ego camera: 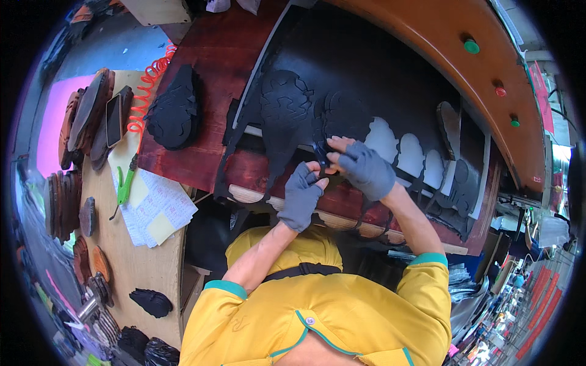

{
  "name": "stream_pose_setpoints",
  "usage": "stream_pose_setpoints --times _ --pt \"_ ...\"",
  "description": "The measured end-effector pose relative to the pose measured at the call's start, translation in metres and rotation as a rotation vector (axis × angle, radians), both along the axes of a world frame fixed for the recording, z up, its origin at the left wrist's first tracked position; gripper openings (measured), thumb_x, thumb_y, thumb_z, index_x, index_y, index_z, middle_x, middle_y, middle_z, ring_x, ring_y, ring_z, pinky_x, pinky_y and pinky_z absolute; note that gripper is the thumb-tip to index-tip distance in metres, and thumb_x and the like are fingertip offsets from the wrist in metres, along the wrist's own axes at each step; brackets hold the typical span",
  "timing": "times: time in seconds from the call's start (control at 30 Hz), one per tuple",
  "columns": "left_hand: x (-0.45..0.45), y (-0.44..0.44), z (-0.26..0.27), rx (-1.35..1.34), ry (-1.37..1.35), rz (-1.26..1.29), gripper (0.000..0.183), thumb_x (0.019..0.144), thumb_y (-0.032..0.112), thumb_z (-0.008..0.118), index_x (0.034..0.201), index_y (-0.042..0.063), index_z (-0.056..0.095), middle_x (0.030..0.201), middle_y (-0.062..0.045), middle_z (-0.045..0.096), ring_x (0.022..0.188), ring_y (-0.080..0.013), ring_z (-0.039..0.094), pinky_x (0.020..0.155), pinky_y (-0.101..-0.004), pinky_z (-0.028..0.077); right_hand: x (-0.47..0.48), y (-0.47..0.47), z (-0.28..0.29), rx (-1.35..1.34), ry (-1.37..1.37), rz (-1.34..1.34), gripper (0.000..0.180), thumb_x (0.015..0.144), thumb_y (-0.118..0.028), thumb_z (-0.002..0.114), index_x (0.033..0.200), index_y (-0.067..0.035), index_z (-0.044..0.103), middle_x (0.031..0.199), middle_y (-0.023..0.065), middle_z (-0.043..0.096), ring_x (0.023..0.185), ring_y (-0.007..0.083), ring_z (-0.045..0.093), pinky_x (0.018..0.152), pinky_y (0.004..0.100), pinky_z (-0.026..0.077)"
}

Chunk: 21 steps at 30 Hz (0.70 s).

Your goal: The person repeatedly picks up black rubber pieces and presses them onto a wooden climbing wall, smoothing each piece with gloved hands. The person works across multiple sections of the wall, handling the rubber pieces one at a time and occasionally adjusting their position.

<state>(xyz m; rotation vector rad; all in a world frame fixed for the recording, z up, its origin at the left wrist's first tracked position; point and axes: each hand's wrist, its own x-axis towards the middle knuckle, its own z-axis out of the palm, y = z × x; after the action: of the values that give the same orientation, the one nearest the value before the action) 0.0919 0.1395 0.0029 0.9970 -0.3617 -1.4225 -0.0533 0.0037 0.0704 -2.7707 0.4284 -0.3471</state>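
Both my hands wear grey fingerless gloves and meet over the front edge of a dark red board. Thumb and fingers of my left hand (302, 196) pinch a dark edge of a thin black sheet (281, 142). Just right of it, my right hand (364, 169) grips the same area, fingers over a narrow black part (322, 153); its exact shape is hidden. Cut outlines show in the sheet left of my hands. To their right, rounded openings expose a white surface (382, 139). Narrow webs of sheet hang over the front edge.
An orange-brown machine beam (439, 34) with push buttons spans the far right. A sole-shaped piece (448, 128) lies on the sheet. Stacked black cut pieces (174, 114) sit at left. The side table holds a green air gun (124, 185), papers (155, 210), a phone (114, 120) and stacked soles (62, 206).
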Motion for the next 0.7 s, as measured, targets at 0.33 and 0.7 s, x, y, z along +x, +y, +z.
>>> stream_pose_setpoints --times 0.33,0.7 --pt "-0.001 0.016 0.022 -0.013 -0.794 0.298 0.042 0.088 -0.006 0.063 0.126 0.005 0.051 0.122 -0.007 0.058 0.098 -0.0117 0.054 0.086 -0.0248 0.046 0.052 -0.105 0.075 -0.303 -0.555 -0.198 0.027 0.096 -0.008 0.061 0.123 -0.009 0.064 0.112 0.011 0.069 0.094 0.0216 0.069 0.081 0.0301 0.057" --pt "0.076 -0.002 0.003 0.072 -0.061 0.246 0.038 0.089 -0.01 0.054 0.125 0.0 0.047 0.116 -0.01 0.061 0.099 -0.0133 0.061 0.086 -0.0232 0.049 0.101 -0.003 -0.049 -0.114 -0.276 0.161 0.044 0.084 -0.023 0.073 0.121 -0.009 0.052 0.133 0.0184 0.052 0.12 0.0359 0.057 0.104 0.0455 0.048"
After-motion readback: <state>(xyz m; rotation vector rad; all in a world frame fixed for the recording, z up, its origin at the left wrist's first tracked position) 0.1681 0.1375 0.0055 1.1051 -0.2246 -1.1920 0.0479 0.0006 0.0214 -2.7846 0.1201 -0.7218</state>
